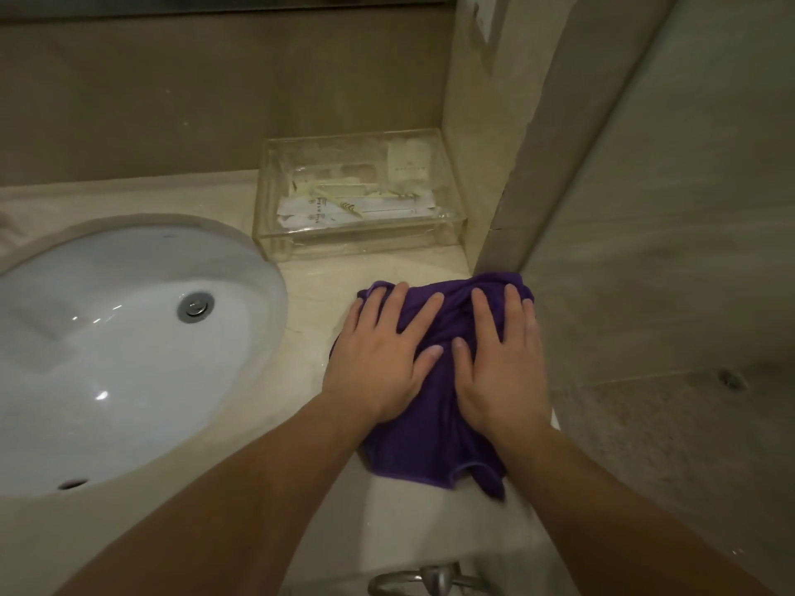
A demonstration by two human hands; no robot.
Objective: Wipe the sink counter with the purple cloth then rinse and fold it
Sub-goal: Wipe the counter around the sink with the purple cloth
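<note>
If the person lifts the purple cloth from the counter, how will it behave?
The purple terry cloth looks soft and creased, so it would probably hang limp. Flat under the left hand and right hand, it likely slides easily on the smooth beige stone counter.

1. The scene is viewed from one head-worn, wide-angle camera, aimed forward and steeply down.
2. The counter [309, 294] is seen from close above, the sink [129, 337] at left.
</note>
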